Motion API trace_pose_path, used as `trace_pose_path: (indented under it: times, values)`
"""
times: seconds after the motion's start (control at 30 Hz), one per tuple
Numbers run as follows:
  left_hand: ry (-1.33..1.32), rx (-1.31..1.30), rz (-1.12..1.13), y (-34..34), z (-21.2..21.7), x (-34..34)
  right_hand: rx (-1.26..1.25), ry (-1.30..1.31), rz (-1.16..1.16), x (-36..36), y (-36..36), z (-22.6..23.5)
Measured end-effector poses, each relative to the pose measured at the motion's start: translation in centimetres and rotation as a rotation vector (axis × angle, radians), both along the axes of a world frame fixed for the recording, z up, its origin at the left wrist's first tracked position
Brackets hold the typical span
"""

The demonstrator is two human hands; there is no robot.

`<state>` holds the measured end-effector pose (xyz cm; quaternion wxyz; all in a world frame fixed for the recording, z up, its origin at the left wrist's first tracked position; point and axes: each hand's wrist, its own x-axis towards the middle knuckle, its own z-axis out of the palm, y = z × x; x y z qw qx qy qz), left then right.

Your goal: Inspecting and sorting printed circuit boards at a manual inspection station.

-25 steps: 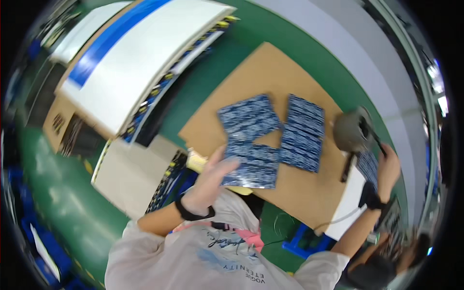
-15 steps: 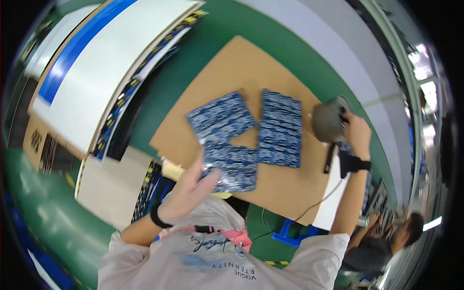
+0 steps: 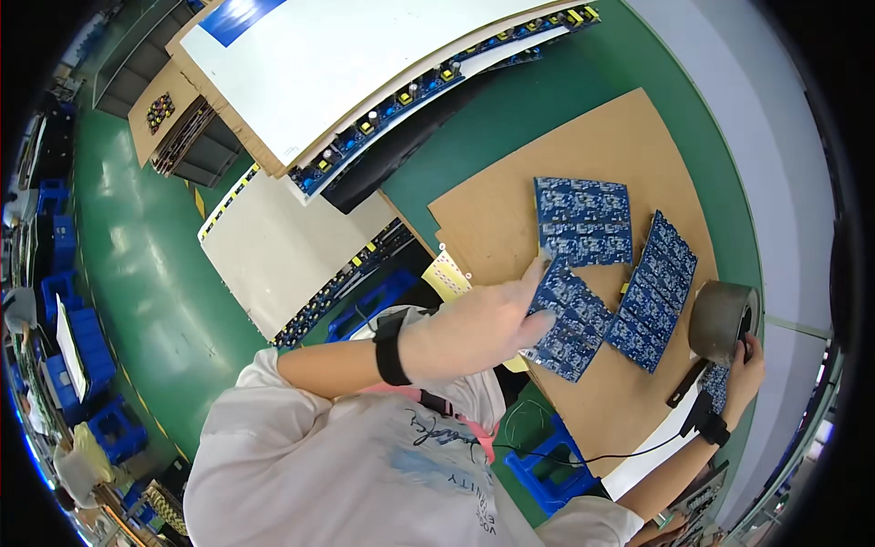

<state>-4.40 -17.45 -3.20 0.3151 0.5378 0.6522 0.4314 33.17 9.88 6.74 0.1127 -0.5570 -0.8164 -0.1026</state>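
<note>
My left hand (image 3: 478, 330), black band at the wrist, reaches to the left edge of the lower blue circuit board (image 3: 574, 319). Thumb and fingers are apart along that edge; whether they press on it is unclear. Another circuit board (image 3: 583, 223) lies just above, and a third circuit board (image 3: 654, 292) lies tilted to the right. All three rest on a brown cardboard sheet (image 3: 492, 219). My right hand (image 3: 746, 374) grips a wide roll of tape (image 3: 717, 319) at its core. A corded black wrist strap (image 3: 706, 424) is on the right wrist.
Up and left, a white-topped stack (image 3: 365, 64) has component-filled boards along its edge. A cream sheet (image 3: 273, 255) covers more boards below it. A black bar (image 3: 685, 383) lies by the tape. A blue stool (image 3: 547, 474) stands near my body.
The view has swung, so the boards and cardboard appear farther right and turned. My left hand stays at the lower board's left edge. The tape roll is still in my right hand.
</note>
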Motion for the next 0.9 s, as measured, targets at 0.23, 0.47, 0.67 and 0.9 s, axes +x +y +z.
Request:
trace_pose_path:
  times: [0.23, 0.47, 0.67, 0.9]
  values:
    - [0.473, -0.037, 0.080, 2.1, 2.1, -1.0, 0.059, -0.002, -0.068, -1.2, -1.3, 0.8]
    - [0.543, 0.269, 0.485, 0.9, 0.1, -8.5, 0.118, -0.001, -0.106, -2.1, -5.4, 1.7]
    - [0.478, 0.045, 0.415, 2.0, -0.3, -10.0, 0.157, 0.114, -0.122, -2.1, -5.8, -0.9]
    - [0.329, -0.150, 0.421, 2.0, -0.3, -10.4, 0.112, 0.179, -0.136, -2.1, -6.0, -1.1]
